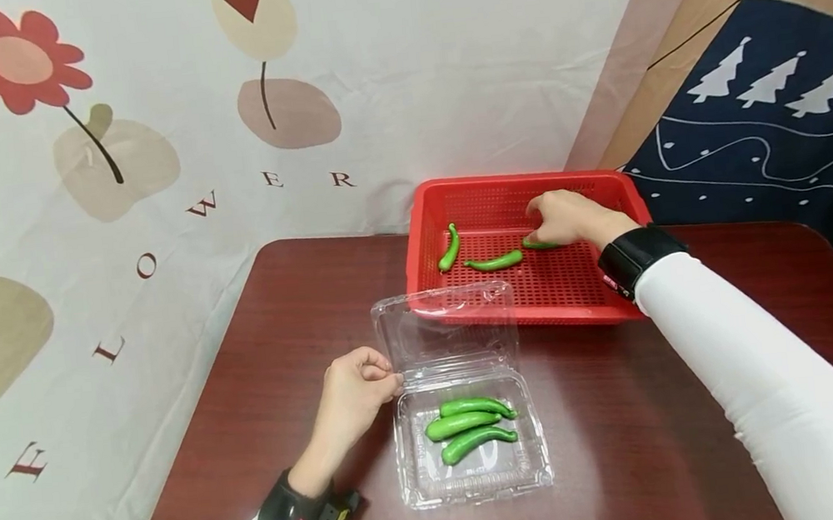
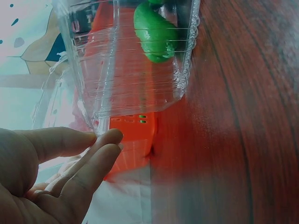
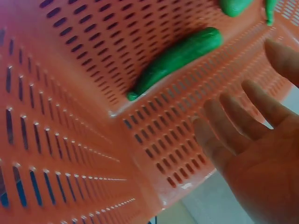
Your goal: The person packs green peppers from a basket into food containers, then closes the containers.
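Observation:
My left hand [image 1: 354, 391] pinches the hinge-side corner of a clear plastic clamshell container [image 1: 423, 489] between thumb and fingers. The container's lid [image 1: 441, 324] stands raised, its top overlapping the basket's front in the head view. Inside the base lie three green peppers [image 1: 479, 442], side by side. My right hand [image 1: 563, 216] is over the red basket [image 1: 535, 320], fingers extended. Close below it lies a green pepper [image 3: 180, 58], apart from the fingers in the right wrist view and partly hidden in the head view. Two more peppers, one curved [image 1: 449, 248] and one lying sideways [image 1: 495, 262], rest to its left.
The basket stands at the back of a dark reddish-brown table [image 1: 300, 305], behind the container. A white printed cloth [image 1: 443, 65] hangs behind the table. At the right is a dark blue cloth with white trees [image 1: 772, 117].

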`<state>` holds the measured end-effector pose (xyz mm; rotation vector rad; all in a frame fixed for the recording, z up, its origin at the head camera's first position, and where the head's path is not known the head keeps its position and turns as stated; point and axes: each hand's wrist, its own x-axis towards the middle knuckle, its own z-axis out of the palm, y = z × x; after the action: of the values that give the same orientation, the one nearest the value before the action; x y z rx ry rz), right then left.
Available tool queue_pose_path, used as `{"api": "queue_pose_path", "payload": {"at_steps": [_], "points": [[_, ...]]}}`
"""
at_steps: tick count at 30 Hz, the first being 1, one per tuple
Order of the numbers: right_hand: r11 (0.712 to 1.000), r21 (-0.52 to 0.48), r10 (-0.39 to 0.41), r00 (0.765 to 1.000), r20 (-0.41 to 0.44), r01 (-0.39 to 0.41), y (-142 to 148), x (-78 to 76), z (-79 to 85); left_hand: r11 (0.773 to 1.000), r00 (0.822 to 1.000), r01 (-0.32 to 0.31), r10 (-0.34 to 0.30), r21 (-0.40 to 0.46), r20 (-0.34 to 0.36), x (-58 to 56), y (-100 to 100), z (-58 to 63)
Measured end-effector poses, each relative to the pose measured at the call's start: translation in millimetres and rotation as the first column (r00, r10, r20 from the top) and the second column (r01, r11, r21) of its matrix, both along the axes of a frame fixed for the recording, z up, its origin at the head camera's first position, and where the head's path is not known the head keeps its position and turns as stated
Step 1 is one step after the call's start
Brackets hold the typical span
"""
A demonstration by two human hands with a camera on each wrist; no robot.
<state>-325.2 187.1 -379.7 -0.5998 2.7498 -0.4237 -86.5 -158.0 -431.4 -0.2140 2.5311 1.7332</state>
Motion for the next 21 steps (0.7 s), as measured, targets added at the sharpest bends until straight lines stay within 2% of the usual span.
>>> {"api": "queue_pose_path", "payload": {"at_steps": [7,10,16,21], "points": [[0.997,0.082,-0.002,0.997,0.078,-0.004,3,-2.9,-13.8,1.0,1.0,-0.01,0.01,0.019,0.006,-1.7,-1,-1.6],[0.993,0.11,0.022,0.997,0.077,-0.031,5,-3.0,-16.8,1.0,1.0,-0.001,0.001,0.016,-0.002,-2.2,-2,-1.8],[0.992,0.123,0.01,0.997,0.077,-0.019,8,-6.9,-23.1,1.0,1.0,0.009,-0.009,0.002,-0.016,-2.5,-3,-1.5],[0.992,0.127,0.018,0.997,0.073,-0.028,6,-7.7,-22.2,1.0,1.0,0.005,-0.005,-0.003,-0.007,-2.0,-4,-1.1]]}}
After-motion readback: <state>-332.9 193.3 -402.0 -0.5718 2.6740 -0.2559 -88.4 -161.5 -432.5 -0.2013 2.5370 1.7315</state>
